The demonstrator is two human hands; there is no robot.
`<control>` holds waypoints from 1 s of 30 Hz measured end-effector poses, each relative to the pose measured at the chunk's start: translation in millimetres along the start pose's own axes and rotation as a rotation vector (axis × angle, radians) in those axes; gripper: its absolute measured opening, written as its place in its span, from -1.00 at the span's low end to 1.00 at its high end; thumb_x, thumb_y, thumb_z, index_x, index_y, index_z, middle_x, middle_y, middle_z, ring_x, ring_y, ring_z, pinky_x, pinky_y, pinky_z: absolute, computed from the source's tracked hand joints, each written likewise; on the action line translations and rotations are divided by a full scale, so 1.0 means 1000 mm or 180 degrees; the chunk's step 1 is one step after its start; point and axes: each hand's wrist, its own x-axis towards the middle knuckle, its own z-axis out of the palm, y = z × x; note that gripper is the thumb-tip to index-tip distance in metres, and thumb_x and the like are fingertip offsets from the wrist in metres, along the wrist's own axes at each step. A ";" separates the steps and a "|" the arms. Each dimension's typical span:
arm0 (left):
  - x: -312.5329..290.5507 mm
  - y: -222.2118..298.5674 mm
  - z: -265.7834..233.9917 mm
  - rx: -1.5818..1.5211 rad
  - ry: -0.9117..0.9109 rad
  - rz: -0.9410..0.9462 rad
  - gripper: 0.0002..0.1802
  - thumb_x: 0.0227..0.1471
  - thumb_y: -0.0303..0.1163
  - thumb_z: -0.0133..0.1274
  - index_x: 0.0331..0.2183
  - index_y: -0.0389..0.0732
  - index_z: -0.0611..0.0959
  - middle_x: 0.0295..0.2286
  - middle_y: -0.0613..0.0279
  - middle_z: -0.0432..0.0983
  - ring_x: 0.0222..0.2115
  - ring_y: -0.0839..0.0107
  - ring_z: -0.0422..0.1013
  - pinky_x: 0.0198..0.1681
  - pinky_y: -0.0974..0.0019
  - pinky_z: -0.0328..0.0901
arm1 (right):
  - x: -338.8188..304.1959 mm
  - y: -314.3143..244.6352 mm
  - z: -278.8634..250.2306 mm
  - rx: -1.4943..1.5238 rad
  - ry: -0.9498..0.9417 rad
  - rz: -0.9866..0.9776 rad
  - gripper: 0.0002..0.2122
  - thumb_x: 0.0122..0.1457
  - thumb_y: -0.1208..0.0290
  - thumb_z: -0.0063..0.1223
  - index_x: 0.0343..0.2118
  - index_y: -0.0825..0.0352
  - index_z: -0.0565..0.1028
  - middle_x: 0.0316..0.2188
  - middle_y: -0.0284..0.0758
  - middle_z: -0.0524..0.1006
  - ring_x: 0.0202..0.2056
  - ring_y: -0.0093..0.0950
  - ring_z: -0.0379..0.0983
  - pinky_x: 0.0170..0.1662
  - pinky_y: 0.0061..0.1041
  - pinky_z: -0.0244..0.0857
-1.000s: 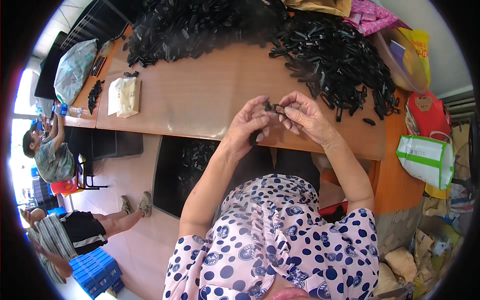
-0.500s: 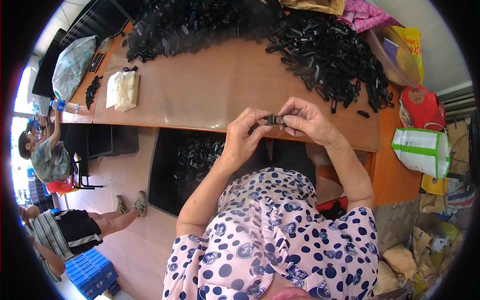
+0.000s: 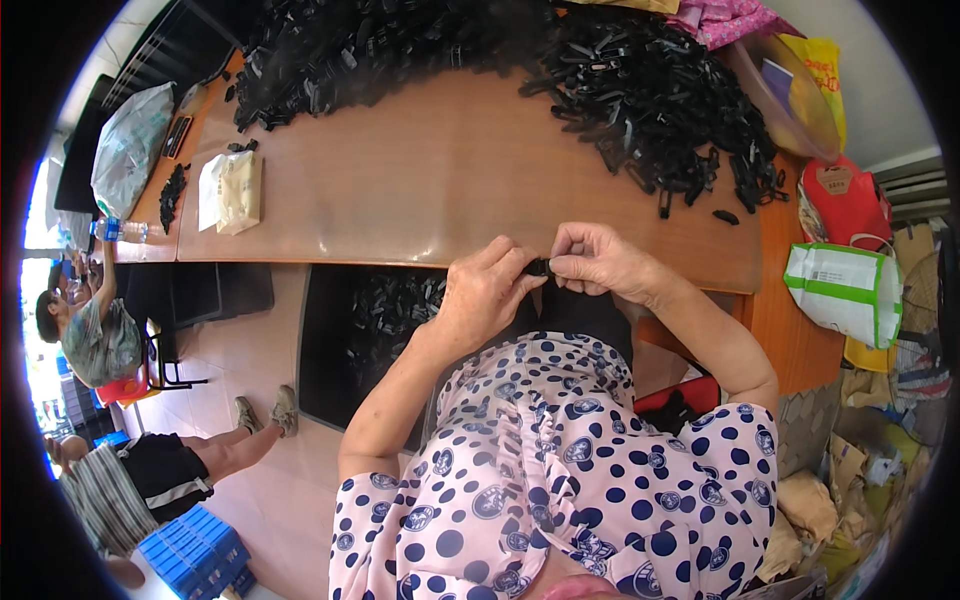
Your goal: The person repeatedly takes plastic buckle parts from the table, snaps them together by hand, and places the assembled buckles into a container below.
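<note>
Just off the near edge of the table, my left hand (image 3: 490, 285) and my right hand (image 3: 598, 262) meet at a small black plastic clip (image 3: 539, 267). Both pinch it between thumb and fingertips, and the fingers hide most of it. Across the far side of the table spreads a large heap of black plastic pieces (image 3: 350, 65). To its right lies a second pile of similar pieces (image 3: 640, 100). One loose black piece (image 3: 726, 217) sits apart near the right end.
Below the table edge, a black bin (image 3: 330, 350) holds more black pieces. A paper packet (image 3: 232, 190), a plastic bag (image 3: 130, 150) and a bottle (image 3: 120, 231) stand left. Right are a red bag (image 3: 845, 205) and a green-white bag (image 3: 840, 290). Two people are at left.
My hands have come closer together and slightly nearer my body, covering more of the clip. My right elbow has swung outward. The whole view has shifted a little.
</note>
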 end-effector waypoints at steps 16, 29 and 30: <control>0.025 -0.025 0.021 -0.3418 -0.0015 -0.1600 -0.74 -0.01 -0.27 0.19 -0.25 -0.17 0.66 0.03 0.12 0.19 0.02 0.33 0.19 0.09 0.20 0.15 | 0.025 0.025 0.014 0.1353 -0.0600 -0.0792 -0.53 0.30 0.03 -0.29 0.07 0.34 0.25 -0.40 -0.33 0.43 -0.53 -0.58 0.37 -0.52 -0.70 0.20; 0.139 -0.128 0.018 -0.0987 0.0765 -0.1603 -0.80 0.05 -0.39 -0.04 -0.25 -0.23 0.56 -0.56 0.13 0.50 -0.51 0.32 0.45 -0.38 0.31 0.32 | 0.032 -0.038 -0.089 -0.5061 0.2405 -0.1834 -0.71 -0.04 0.57 0.10 -0.19 0.41 0.43 -0.21 -0.22 0.38 -0.19 -0.31 0.30 -0.18 -0.38 0.24; 0.158 -0.138 0.014 -0.0380 0.0718 -0.1510 -0.77 0.03 -0.37 -0.02 -0.23 -0.21 0.56 -0.54 0.05 0.53 -0.49 0.26 0.47 -0.38 0.27 0.32 | 0.035 -0.037 -0.102 -0.5436 0.2562 -0.1822 -0.77 -0.03 0.62 0.06 -0.24 0.42 0.46 -0.24 -0.23 0.38 -0.22 -0.33 0.30 -0.20 -0.40 0.22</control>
